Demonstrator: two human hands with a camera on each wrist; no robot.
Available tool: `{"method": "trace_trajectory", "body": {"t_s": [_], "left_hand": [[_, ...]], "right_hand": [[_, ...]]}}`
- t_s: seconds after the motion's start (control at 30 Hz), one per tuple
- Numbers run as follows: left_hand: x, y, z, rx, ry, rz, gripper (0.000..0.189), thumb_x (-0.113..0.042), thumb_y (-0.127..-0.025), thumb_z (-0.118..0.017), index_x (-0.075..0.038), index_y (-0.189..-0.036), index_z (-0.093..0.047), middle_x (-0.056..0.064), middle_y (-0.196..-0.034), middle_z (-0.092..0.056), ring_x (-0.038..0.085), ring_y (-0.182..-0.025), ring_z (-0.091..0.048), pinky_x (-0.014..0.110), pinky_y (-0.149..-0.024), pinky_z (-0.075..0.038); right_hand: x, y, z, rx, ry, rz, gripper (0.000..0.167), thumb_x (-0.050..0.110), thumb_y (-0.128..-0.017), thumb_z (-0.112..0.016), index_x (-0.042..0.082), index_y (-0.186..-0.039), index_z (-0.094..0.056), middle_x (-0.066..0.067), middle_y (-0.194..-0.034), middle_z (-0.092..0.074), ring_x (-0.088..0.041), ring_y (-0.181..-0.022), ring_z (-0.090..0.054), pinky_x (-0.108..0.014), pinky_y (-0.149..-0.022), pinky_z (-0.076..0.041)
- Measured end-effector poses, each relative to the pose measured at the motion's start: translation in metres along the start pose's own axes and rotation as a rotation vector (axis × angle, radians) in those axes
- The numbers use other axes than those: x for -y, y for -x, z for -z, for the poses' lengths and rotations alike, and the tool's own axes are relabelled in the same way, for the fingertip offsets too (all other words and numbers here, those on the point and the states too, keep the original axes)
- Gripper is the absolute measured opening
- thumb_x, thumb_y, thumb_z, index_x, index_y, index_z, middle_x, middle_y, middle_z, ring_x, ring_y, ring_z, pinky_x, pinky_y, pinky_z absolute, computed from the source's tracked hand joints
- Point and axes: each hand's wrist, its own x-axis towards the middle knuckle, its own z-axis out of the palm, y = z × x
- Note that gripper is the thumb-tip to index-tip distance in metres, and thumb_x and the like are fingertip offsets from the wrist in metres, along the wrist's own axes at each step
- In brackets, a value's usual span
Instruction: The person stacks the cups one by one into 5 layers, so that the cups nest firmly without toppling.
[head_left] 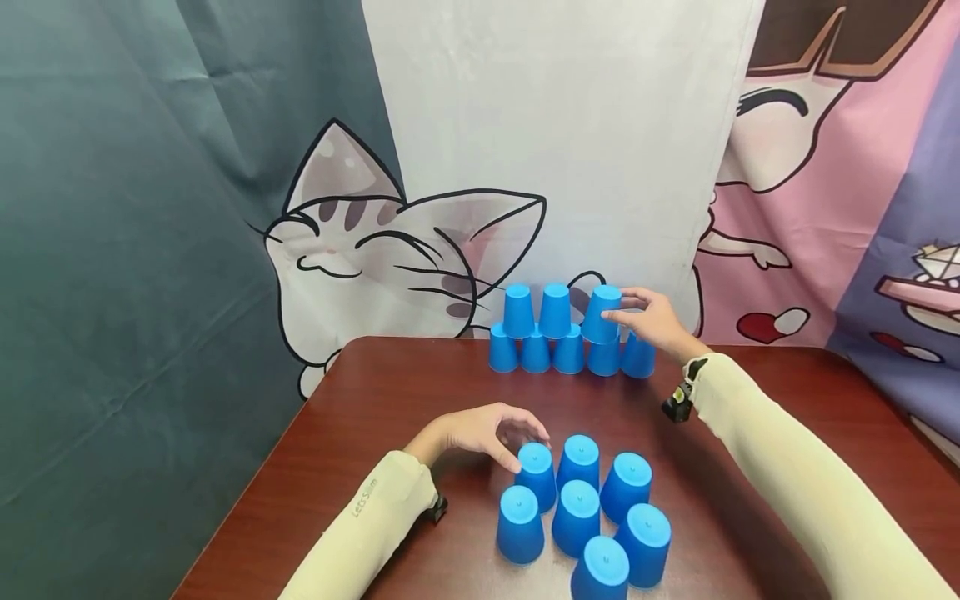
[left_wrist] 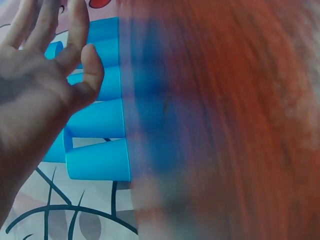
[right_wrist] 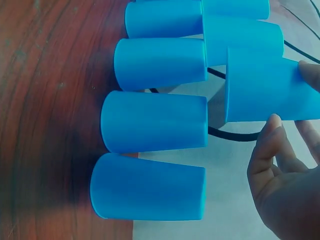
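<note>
Upside-down blue cups stand at the table's back in a bottom row (head_left: 568,352), with two more cups (head_left: 555,312) on top of it. My right hand (head_left: 651,321) pinches another blue cup (right_wrist: 265,90) between thumb and fingers. In the right wrist view a small gap shows between this cup's rim and the row under it. My left hand (head_left: 480,433) is beside the nearer group, its thumb close to a blue cup (head_left: 536,479); whether it touches is unclear. The left wrist view shows the left hand (left_wrist: 45,85) with fingers apart, holding nothing.
Several more upside-down blue cups (head_left: 577,521) stand loosely grouped at the front of the brown table (head_left: 390,392). A cloth backdrop (head_left: 562,125) with a cartoon cat hangs right behind the back row. The table's left edge runs beside the left forearm.
</note>
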Motion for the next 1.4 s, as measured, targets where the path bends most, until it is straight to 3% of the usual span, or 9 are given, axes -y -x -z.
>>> {"method": "trace_trajectory", "body": {"t_s": [0.3,0.53,0.8,1.13,1.4], "left_hand": [[0.000,0.002,-0.002,0.030,-0.045,0.004,0.053,-0.024,-0.085,-0.077,-0.010,-0.133,-0.058,-0.010,-0.120,-0.067,0.015,-0.114,-0.062,0.037,-0.094,-0.052],[0.000,0.003,-0.003,0.025,-0.059,0.024,0.051,-0.017,-0.085,-0.076,-0.010,-0.133,-0.058,-0.009,-0.117,-0.068,0.020,-0.111,-0.064,0.038,-0.093,-0.052],[0.002,0.003,-0.004,0.026,-0.066,0.032,0.052,-0.016,-0.085,-0.077,-0.011,-0.134,-0.058,-0.009,-0.117,-0.067,0.017,-0.109,-0.064,0.036,-0.093,-0.052],[0.003,0.004,-0.004,0.038,-0.118,0.055,0.053,-0.015,-0.085,-0.076,-0.012,-0.134,-0.058,-0.011,-0.118,-0.067,0.010,-0.110,-0.062,0.032,-0.092,-0.052],[0.001,0.005,-0.005,0.038,-0.110,0.050,0.055,-0.016,-0.084,-0.077,-0.012,-0.135,-0.057,-0.010,-0.120,-0.066,0.011,-0.112,-0.062,0.033,-0.094,-0.051]], "right_hand": [[-0.001,-0.009,-0.008,-0.021,-0.005,0.003,0.074,0.043,-0.092,-0.069,0.005,-0.148,-0.041,-0.026,-0.144,-0.048,-0.044,-0.113,-0.061,-0.056,-0.090,-0.051],[-0.005,-0.015,-0.011,0.003,-0.034,0.001,0.077,0.041,-0.091,-0.071,0.003,-0.149,-0.038,-0.028,-0.144,-0.046,-0.047,-0.115,-0.059,-0.059,-0.096,-0.047],[-0.009,-0.021,-0.012,0.024,-0.048,0.004,0.078,0.041,-0.092,-0.070,0.003,-0.150,-0.036,-0.028,-0.147,-0.044,-0.048,-0.115,-0.059,-0.059,-0.089,-0.051],[-0.012,-0.020,-0.013,0.012,-0.045,0.027,0.075,0.039,-0.093,-0.069,0.004,-0.150,-0.038,-0.025,-0.147,-0.045,-0.046,-0.113,-0.061,-0.056,-0.087,-0.053],[-0.017,-0.004,-0.004,0.007,0.002,0.078,0.073,0.040,-0.093,-0.069,0.004,-0.150,-0.039,-0.025,-0.145,-0.047,-0.047,-0.113,-0.060,-0.060,-0.091,-0.050]]}}
